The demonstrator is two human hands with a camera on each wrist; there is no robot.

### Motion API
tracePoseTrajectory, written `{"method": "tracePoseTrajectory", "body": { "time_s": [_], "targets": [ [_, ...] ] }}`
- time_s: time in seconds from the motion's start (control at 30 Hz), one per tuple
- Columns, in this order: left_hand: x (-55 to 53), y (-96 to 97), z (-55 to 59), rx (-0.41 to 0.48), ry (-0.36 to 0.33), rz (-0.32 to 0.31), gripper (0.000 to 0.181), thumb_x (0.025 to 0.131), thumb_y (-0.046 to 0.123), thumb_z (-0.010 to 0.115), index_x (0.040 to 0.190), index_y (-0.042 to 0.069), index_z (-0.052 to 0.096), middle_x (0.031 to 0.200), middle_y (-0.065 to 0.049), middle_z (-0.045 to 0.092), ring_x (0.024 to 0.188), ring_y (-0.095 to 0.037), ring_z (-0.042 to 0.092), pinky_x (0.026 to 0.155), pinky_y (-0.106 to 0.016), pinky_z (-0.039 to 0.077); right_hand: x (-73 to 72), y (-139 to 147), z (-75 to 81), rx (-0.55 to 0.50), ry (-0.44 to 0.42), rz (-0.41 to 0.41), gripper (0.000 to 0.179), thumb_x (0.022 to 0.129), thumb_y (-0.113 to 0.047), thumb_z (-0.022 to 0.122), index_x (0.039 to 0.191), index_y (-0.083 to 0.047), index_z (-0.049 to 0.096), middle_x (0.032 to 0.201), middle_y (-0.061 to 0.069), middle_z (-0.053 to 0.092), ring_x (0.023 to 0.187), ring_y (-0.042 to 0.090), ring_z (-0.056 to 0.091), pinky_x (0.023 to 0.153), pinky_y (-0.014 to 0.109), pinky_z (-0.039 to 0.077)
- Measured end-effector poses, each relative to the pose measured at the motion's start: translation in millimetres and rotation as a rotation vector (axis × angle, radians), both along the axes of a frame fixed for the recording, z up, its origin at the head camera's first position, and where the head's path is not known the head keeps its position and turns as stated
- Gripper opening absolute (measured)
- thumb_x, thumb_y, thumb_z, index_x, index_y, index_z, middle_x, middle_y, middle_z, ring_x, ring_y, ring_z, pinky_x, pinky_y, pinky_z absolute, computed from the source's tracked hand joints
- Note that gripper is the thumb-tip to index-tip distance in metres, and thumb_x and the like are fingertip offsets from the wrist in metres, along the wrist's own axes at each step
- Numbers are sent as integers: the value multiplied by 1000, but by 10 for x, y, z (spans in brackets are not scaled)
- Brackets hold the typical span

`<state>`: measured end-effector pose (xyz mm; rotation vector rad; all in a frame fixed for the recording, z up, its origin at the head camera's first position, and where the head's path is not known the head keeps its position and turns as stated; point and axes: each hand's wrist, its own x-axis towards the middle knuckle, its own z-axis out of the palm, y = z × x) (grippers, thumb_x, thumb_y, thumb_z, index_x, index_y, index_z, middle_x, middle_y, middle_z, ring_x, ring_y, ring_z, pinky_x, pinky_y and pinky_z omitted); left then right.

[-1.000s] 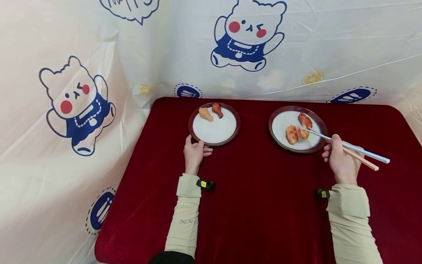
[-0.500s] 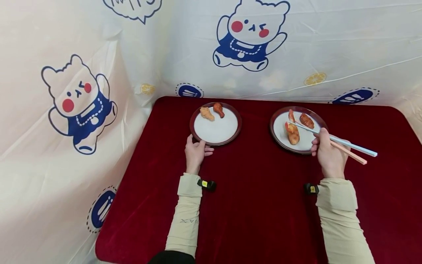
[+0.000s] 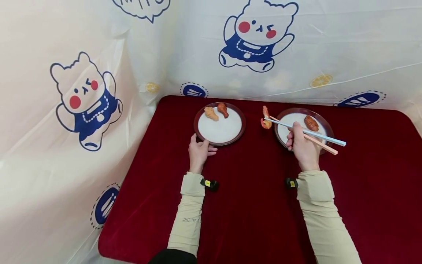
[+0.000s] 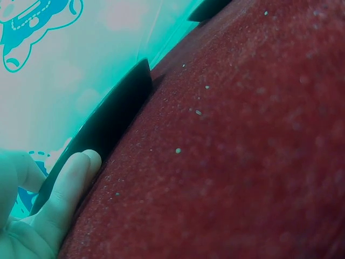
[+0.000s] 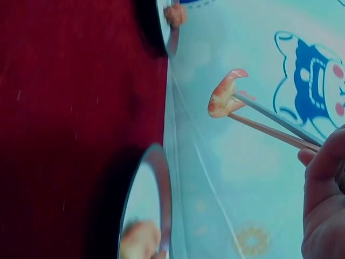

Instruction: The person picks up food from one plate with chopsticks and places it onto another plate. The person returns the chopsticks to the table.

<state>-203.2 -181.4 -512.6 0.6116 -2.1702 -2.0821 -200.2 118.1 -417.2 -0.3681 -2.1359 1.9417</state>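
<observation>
My right hand (image 3: pixel 304 148) holds a pair of chopsticks (image 3: pixel 329 139), one light blue and one pink. Their tips pinch an orange-and-yellow shrimp (image 3: pixel 266 123), which overlaps the red cloth just left of the right plate (image 3: pixel 324 128). In the right wrist view the shrimp hangs against the pale backdrop. On the right plate lies a brown ridged meat piece (image 3: pixel 311 123); my hand hides part of this plate. At the left plate (image 3: pixel 219 130), my left hand (image 3: pixel 198 151) grips the near rim with thumb and fingers. A pale fried chicken piece (image 3: pixel 211 113) and a brown drumstick (image 3: pixel 222 109) lie there.
Both plates have brown rims and stand toward the far edge of a table covered in red cloth (image 3: pixel 244 212). A pale curtain (image 3: pixel 197 44) with cartoon bears rises behind the table and along its left side. A golden piece (image 5: pixel 141 237) shows on the plate in the right wrist view.
The right hand has moved left, and the shrimp has come off the right plate between the chopstick tips. The left hand stays at its plate's rim. The head view has shifted slightly.
</observation>
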Motion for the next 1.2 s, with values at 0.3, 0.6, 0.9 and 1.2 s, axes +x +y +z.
{"method": "tracePoseTrajectory", "body": {
  "time_s": [0.3,0.6,0.9,1.2],
  "targets": [
    [-13,0,-10,4,2,1,70,94,13,50,156,15,16,93,-22,70,67,-22,73,63,-33,64,-83,-345,-32,96,-42,64,39,97,-41,51,79,-10,68,59,-12,61,43,0,56,40,18,52],
    [-11,-2,-15,3,5,6,69,94,14,51,155,14,18,91,-22,70,66,-22,73,62,-34,64,-122,-587,-104,148,-48,148,43,98,-43,48,88,-6,69,61,-10,61,46,1,57,44,22,55],
    [-11,-8,-16,2,11,10,70,94,14,51,155,13,17,91,-22,70,65,-22,73,62,-34,64,-200,-719,-263,140,-22,175,42,98,-38,51,86,-2,70,66,4,66,45,5,59,43,24,56],
    [-11,-8,-3,10,16,2,70,94,13,51,155,13,17,91,-23,70,64,-21,73,62,-34,64,-267,-805,-360,188,-49,208,54,98,-41,47,75,3,67,60,2,62,47,16,60,46,35,58]
  ]
}}
